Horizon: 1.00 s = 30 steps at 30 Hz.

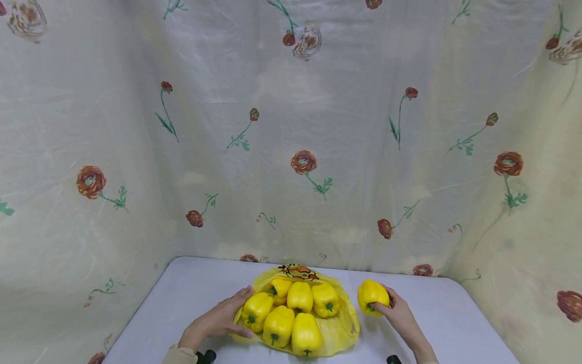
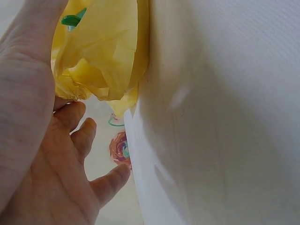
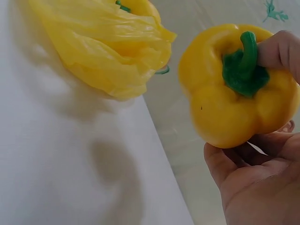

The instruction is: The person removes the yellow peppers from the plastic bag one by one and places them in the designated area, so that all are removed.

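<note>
My right hand grips a yellow bell pepper, held to the right of a yellow plastic bag. In the right wrist view the thumb presses beside the pepper's green stem, and the other fingers support it from below. Several more yellow bell peppers lie grouped in the bag's wide mouth, most with stems toward me. My left hand rests against the bag's left edge, thumb and fingers spread. In the left wrist view the gathered bag edge hides some of its fingertips.
A white table bears the bag. Flower-printed curtains hang behind it and on both sides. Printed figures in dark ink and orange show on the bag's far part. Dark wrist devices sit at the lower frame edge.
</note>
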Available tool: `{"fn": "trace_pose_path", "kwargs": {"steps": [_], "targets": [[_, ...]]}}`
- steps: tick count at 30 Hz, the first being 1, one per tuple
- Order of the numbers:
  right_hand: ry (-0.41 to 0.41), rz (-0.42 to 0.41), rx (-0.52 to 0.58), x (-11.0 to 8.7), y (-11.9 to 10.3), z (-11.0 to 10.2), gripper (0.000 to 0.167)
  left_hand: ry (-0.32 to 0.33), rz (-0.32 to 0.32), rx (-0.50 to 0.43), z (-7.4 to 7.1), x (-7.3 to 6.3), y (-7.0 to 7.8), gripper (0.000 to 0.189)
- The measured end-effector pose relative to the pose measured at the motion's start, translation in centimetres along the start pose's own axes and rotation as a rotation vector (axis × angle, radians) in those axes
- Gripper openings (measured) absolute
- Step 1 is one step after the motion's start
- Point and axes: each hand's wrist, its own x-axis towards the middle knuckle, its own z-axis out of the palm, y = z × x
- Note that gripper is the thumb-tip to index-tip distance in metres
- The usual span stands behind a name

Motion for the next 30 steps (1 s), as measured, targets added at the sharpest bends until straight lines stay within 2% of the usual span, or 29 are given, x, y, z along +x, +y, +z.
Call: {"fn": "trace_pose_path", "kwargs": {"steps": [20,30], "targets": [[0.0,0.079,-0.013,1.0,2.5,0.6,0.083,-0.001,0.014,0.01,0.0,0.1,-0.2,0.111],[0.006,0.129,-0.03,1.2,3.1,0.9,0.086,-0.002,-0.01,-0.02,0.2,0.2,-0.5,0.112]]}}
